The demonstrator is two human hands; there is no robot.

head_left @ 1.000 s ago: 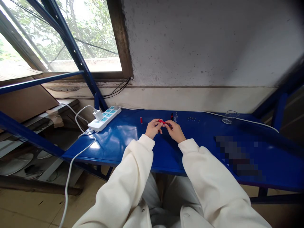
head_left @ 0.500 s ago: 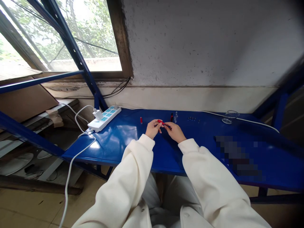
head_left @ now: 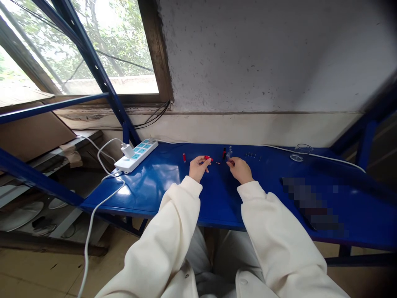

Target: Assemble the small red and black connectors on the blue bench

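The small red tube-shaped piece [head_left: 209, 158] is over the desk [head_left: 130, 198], clamped between the thumb and fingers of my left hand [head_left: 197, 169], one end sticking out toward my right. I judge it light, stiff and rather slippery, best gripped around its barrel, with that end left free. A tiny pale piece [head_left: 218, 163] lies just beside it. My right hand [head_left: 242, 169] has thumb and fingers close together at the clear see-through pieces [head_left: 230, 150]; I cannot tell whether they grip anything. Next to those stands a black-and-red upright piece [head_left: 224, 153], with tiny metallic-looking bits [head_left: 250, 155] farther right. A red upright cylinder [head_left: 184, 157] stands left of my left hand, and a white power strip with blue sockets [head_left: 138, 155] lies beyond.
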